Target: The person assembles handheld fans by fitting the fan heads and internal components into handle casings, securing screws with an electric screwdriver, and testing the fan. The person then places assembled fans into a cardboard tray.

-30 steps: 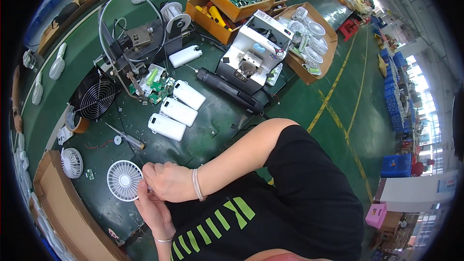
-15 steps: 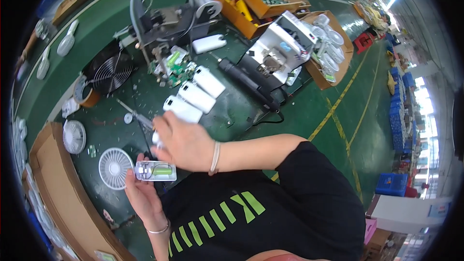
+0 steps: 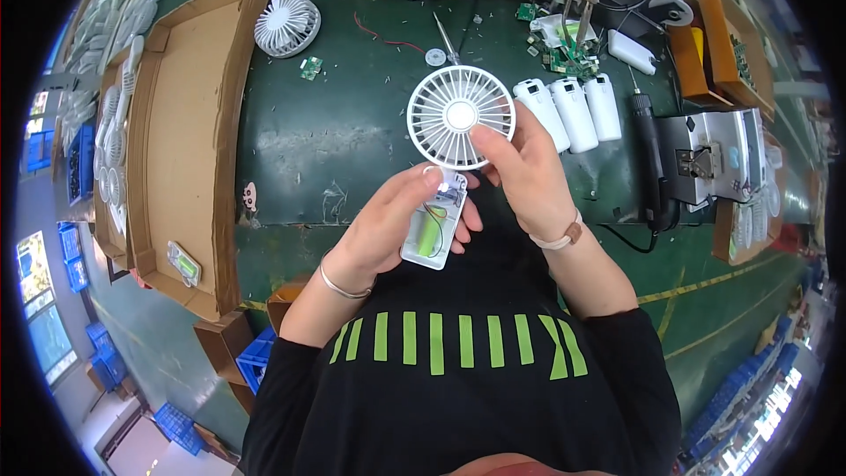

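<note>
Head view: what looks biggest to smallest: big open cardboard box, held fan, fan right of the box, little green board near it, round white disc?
1. Big open cardboard box
2. Held fan, perhaps looking bigger from nearness
3. Fan right of the box
4. Little green board and round white disc: too alike to rank

Forearms (image 3: pixel 597 273) slanting inward, the left hand (image 3: pixel 381 217) grips near the right hand (image 3: pixel 534 173), both thumbs (image 3: pixel 499 150) uppermost.

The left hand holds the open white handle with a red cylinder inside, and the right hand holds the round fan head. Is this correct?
Not quite: the head view shows a green cylinder, not red. The left hand does hold the open white handle, and the right hand the round fan head.
</note>
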Demonstrator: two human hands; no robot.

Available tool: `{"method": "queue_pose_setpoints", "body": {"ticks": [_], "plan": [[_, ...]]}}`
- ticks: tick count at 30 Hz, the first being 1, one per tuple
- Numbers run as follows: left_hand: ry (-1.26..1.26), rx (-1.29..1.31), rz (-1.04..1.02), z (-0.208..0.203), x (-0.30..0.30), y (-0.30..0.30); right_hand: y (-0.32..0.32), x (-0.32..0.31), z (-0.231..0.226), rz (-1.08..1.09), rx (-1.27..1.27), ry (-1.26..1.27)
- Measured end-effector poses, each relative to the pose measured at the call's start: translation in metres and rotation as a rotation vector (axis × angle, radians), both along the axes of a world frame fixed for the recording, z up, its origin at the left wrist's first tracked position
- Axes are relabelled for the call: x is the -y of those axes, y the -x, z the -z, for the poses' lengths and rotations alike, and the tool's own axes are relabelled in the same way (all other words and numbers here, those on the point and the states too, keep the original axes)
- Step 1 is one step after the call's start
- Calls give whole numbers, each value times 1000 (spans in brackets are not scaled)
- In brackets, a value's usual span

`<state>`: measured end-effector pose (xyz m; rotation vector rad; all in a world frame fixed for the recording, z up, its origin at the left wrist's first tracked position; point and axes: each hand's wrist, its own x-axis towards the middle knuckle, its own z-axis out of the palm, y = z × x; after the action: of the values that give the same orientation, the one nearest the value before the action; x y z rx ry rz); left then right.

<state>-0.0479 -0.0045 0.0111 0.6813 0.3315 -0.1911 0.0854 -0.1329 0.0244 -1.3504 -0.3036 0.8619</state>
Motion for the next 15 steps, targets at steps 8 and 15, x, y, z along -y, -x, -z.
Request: {"method": "queue_pose_setpoints", "body": {"ticks": [8, 15], "plan": [[-106, 105, -19, -3, 8, -2, 13, 2, 12, 104, -157, -189], [-91, 141, -90, -2, 9, -7, 32, 7, 28, 275, -121, -498]]}}
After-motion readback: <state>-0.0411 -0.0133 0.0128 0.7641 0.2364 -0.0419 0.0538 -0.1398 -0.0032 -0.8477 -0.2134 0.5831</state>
